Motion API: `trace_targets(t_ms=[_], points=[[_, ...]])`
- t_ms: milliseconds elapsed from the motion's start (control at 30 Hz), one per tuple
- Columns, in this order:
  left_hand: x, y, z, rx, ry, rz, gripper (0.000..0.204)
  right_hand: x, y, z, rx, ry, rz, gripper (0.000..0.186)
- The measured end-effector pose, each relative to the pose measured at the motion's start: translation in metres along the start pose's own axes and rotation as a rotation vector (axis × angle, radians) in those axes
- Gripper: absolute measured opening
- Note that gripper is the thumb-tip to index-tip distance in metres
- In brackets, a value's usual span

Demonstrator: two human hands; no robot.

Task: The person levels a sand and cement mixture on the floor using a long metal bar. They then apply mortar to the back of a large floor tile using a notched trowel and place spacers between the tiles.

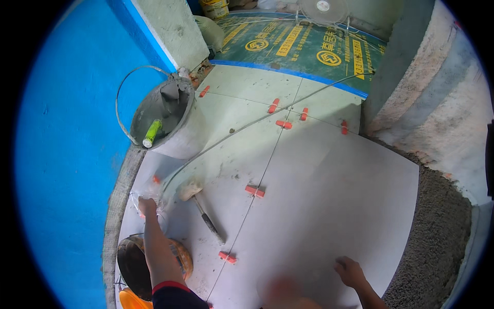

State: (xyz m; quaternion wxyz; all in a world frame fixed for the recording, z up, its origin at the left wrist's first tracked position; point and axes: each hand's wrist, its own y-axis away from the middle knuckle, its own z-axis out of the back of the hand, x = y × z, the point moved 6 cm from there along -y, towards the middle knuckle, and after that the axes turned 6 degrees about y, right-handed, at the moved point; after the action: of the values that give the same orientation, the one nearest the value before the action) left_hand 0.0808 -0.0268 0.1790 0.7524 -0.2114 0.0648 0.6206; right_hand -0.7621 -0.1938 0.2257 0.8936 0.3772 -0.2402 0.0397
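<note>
My left hand (147,206) reaches out at the left, its fingers closed on the edge of a clear plastic bag (165,198). Small red pieces show through the plastic. Right of the bag, a mallet (208,222) with a pale head and dark grip lies on the floor tiles. My right hand (350,271) is over the large tile (339,206) at the lower right, fingers curled; whatever they may hold is hidden. Red tile-levelling wedges (254,191) sit along the joints between the tiles.
A mortar bucket (177,129) with a green-handled tool stands by the blue wall (67,154). A stained bucket (182,260) is beneath my left forearm. A grey hose or cable (247,125) crosses the tiles. Rough mortar (432,232) borders the right side; green sheeting (288,44) covers the far floor.
</note>
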Motion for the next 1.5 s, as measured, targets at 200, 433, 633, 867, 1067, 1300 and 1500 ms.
trace_targets(t_ms=[200, 433, 633, 867, 1067, 1300, 1500], points=[[-0.001, 0.005, 0.001, 0.124, 0.120, 0.141, 0.040, -0.009, -0.001, -0.001, 0.010, 0.011, 0.020, 0.040], [0.014, 0.028, -0.017, 0.007, 1.015, 0.569, 0.022, -0.022, 0.004, -0.006, 0.070, 0.003, -0.024, 0.042], [-0.037, 0.075, -0.033, -0.042, 1.122, 0.554, 0.029, -0.033, 0.003, -0.015, 0.089, 0.184, 0.075, 0.045], [-0.258, 0.309, 0.027, 1.148, 1.575, 0.225, 0.031, 0.007, 0.006, 0.010, -0.109, -0.051, 0.219, 0.032], [-0.367, 0.513, 0.077, 2.170, 1.422, 0.340, 0.038, 0.051, 0.028, 0.064, -0.214, -0.428, 0.224, 0.050], [-0.383, 0.635, 0.101, 2.499, 1.270, 0.445, 0.059, 0.051, 0.044, 0.102, -0.427, -0.224, 0.335, 0.064], [-0.372, 0.665, 0.101, 2.638, 1.164, 0.407, 0.059, 0.029, 0.048, 0.101, -0.449, -0.018, 0.306, 0.050]])
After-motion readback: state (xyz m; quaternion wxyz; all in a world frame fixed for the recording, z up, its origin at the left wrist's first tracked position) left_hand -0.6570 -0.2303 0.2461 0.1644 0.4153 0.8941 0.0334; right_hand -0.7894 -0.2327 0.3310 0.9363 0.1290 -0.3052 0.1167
